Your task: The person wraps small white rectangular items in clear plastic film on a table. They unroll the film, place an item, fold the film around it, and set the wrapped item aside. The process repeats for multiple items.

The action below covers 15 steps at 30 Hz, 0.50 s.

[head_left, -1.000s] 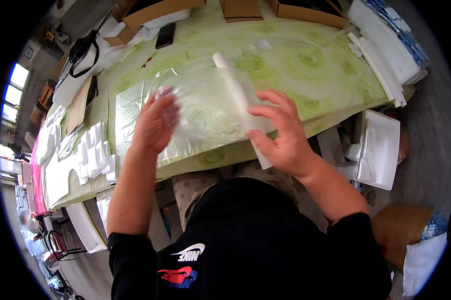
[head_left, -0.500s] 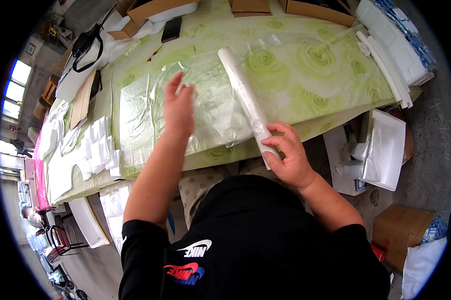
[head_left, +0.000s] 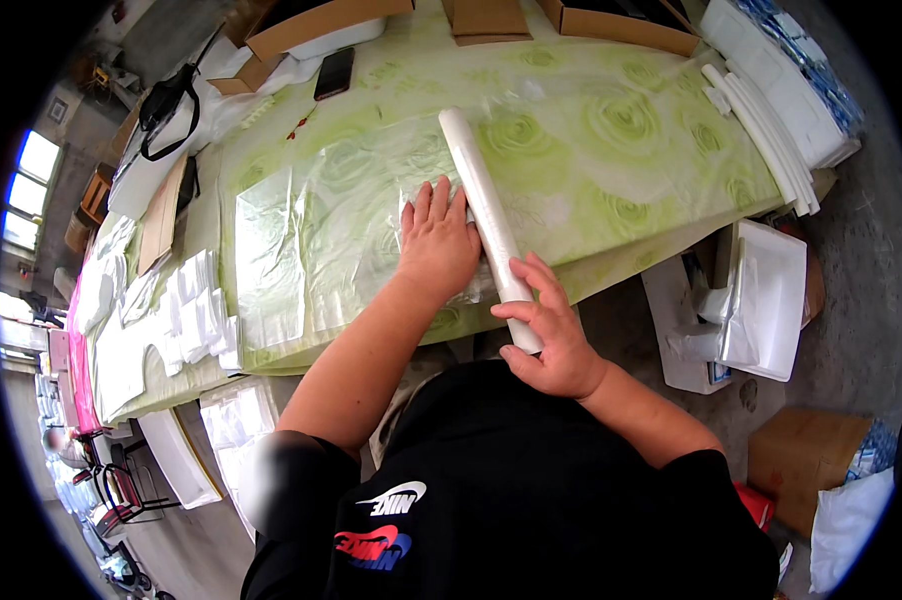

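A whitish roll of clear plastic film (head_left: 484,200) lies slanted across the near half of the table, its near end sticking out past the table edge. My right hand (head_left: 559,345) has its thumb and fingers curled about that near end. Flat on the thin clear plastic sheet (head_left: 356,235) just left of the roll rests my left hand (head_left: 439,240), fingers stretched out and its right side close to the roll. The sheet spreads leftward over the green flowered tablecloth (head_left: 611,130), with glossy creases.
A dark phone (head_left: 334,74) and a small red item (head_left: 297,128) lie toward the back left. Folded white bags (head_left: 193,310) are stacked at the left. White tubes (head_left: 766,140) line the right edge; a white foam box (head_left: 771,300) stands below, with a cardboard box (head_left: 806,465) farther down.
My left hand has come down and to the right, from above the sheet to flat beside the roll. My right hand has shifted slightly left and down with the roll's near end.
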Motion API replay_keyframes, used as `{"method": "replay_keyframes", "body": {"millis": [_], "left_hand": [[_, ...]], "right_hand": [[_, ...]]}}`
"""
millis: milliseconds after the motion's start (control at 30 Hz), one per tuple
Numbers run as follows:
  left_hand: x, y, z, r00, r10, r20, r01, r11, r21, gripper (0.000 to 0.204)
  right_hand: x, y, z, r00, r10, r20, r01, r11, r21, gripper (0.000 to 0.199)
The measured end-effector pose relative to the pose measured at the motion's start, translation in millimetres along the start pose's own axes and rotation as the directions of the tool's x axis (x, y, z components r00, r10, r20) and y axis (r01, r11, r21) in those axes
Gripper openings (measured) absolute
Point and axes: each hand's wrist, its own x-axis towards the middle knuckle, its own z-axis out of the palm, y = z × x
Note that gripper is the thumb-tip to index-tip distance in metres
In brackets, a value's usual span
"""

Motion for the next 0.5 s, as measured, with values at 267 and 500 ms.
{"method": "replay_keyframes", "body": {"millis": [267, 500], "left_hand": [[11.7, -14.5, -28.8, 0.919, 0.288, -0.271, -0.346, 0.918, -0.196, 0.054], [-6.3, -54.7, -38.2, 0.882, 0.301, -0.363, -0.394, 0.893, -0.216, 0.025]], "right_hand": [[23.7, -14.8, -14.9, 0.969, 0.015, 0.248, 0.035, 0.980, -0.196, 0.045], [23.0, -1.4, -13.3, 0.997, -0.059, -0.043, 0.050, 0.980, -0.193, 0.038]]}}
